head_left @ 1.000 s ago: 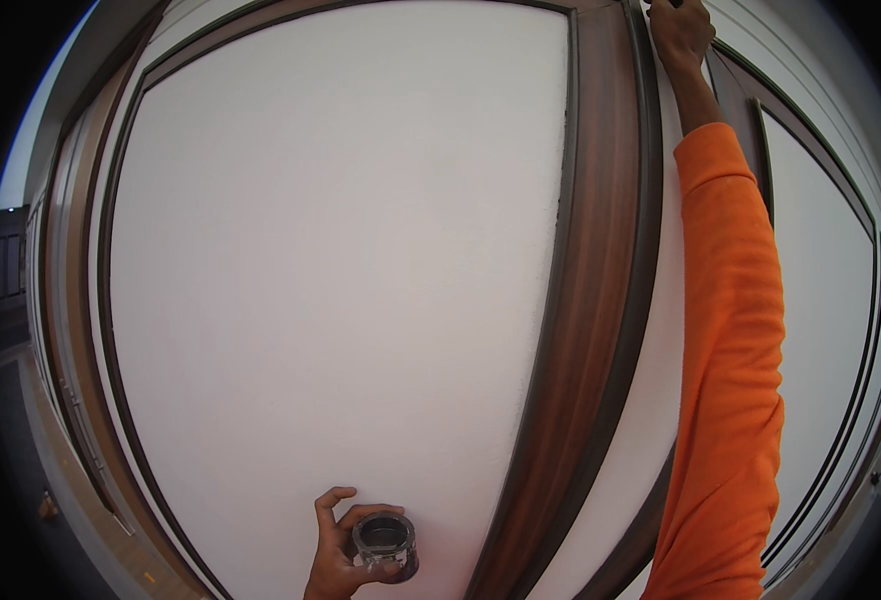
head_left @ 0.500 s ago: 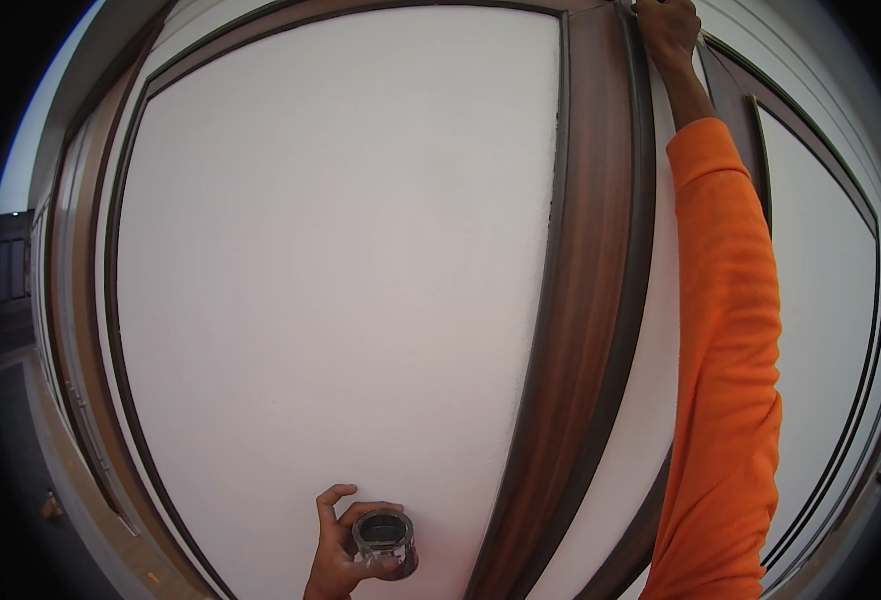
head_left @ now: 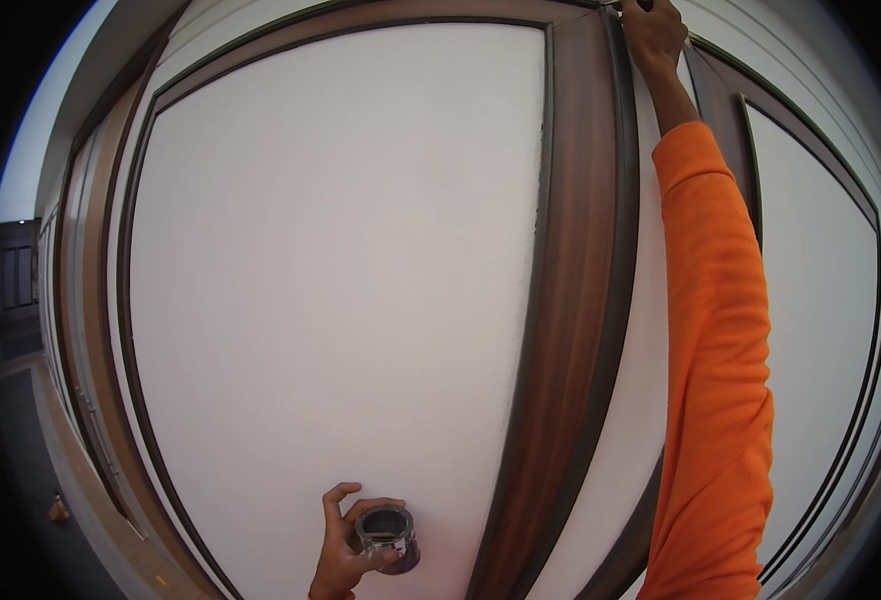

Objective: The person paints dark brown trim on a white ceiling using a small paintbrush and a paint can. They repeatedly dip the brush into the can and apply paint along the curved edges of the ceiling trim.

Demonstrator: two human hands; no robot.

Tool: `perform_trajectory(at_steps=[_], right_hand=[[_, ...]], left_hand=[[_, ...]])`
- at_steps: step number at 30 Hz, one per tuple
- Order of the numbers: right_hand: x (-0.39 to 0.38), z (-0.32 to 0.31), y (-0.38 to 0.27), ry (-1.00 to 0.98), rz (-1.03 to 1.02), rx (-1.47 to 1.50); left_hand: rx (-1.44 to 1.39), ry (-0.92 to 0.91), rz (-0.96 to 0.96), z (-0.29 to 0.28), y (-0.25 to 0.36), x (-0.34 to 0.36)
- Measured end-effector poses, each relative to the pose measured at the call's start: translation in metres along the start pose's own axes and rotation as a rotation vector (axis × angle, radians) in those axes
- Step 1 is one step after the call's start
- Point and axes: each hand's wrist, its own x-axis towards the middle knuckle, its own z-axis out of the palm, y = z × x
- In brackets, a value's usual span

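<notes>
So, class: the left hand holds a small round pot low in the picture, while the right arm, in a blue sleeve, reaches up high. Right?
Not quite: the head view shows the sleeve is orange, not blue. The left hand does hold the small round pot low, and the right arm reaches up high.

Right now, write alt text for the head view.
The left hand holds a small open container, dark inside, before a white panel; the right hand, above an orange sleeve, holds a mostly hidden dark object high beside a brown strip.
</notes>
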Motion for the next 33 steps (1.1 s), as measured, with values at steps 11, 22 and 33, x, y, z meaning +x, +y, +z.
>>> perform_trajectory(at_steps=[11, 22, 33], right_hand=[[-0.006, -0.003, -0.006, 0.013, -0.016, 0.046], [-0.006, -0.004, 0.009, 0.160, -0.055, 0.010], [-0.068, -0.089, -0.046, -0.138, 0.120, 0.742]], left_hand=[[0.021, 0.027, 0.040, 0.006, -0.002, -0.009], [0.072, 0.078, 0.103, 0.016, -0.010, -0.011], [0.079, 0.017, 0.083, -0.007, -0.022, -0.014]])
